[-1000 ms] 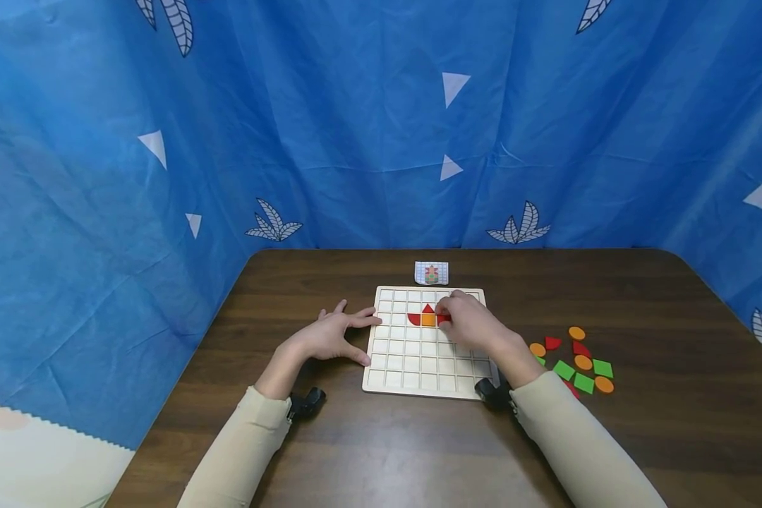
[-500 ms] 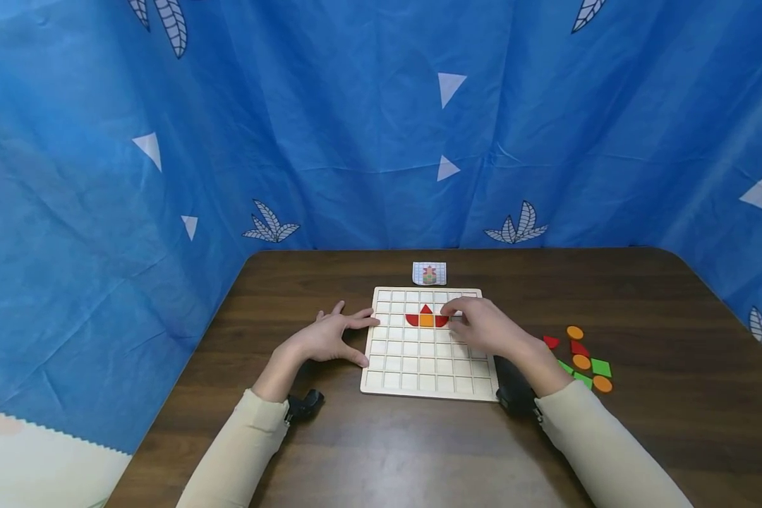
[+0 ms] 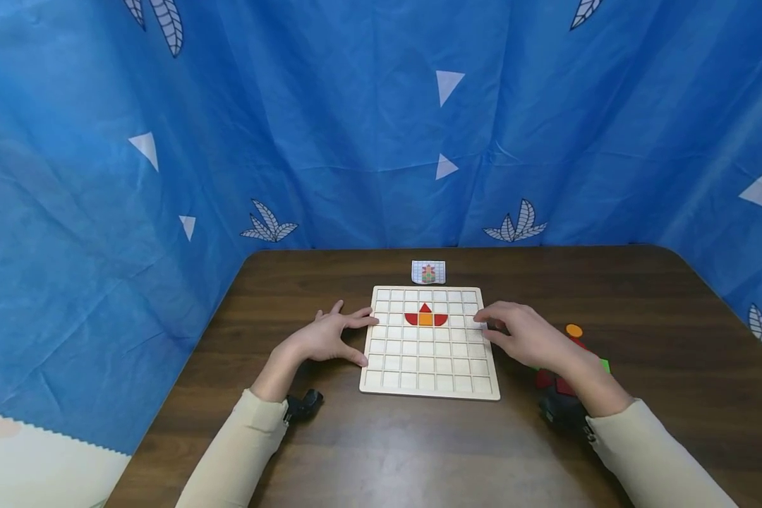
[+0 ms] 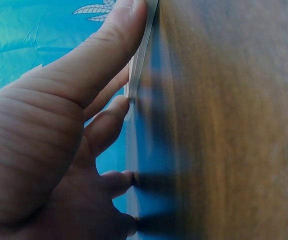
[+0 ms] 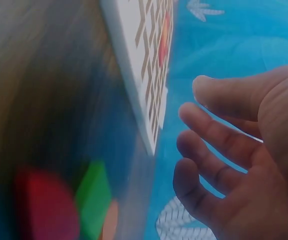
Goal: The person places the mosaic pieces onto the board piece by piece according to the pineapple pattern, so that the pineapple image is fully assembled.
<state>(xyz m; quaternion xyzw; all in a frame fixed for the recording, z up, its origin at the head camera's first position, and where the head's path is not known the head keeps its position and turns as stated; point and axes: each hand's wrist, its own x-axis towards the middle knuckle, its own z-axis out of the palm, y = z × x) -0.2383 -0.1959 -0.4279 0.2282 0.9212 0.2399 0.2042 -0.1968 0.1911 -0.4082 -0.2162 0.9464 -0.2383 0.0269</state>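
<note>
A pale wooden grid board (image 3: 429, 386) lies on the table. In its upper half sit a red triangle (image 3: 425, 308), an orange square (image 3: 425, 319) below it, and a red quarter-circle piece on either side, the left (image 3: 411, 319) and the right (image 3: 441, 319). My left hand (image 3: 320, 337) rests at the board's left edge, thumb and fingers spread and touching the rim. In the left wrist view the thumb (image 4: 109, 45) lies along that edge. My right hand (image 3: 527, 333) hovers over the board's right edge, fingers loosely bent and holding nothing.
A small printed pattern card (image 3: 428, 272) lies behind the board. Loose pieces lie to the right, partly hidden by my right forearm: an orange disc (image 3: 574, 330), a red piece (image 5: 48, 207) and a green piece (image 5: 94, 200). A blue curtain (image 3: 381, 141) hangs behind the table.
My right hand has let go of the red quarter-circle on the orange square's right and moved right, off the pieces to the board's right edge. My left hand has stayed in place.
</note>
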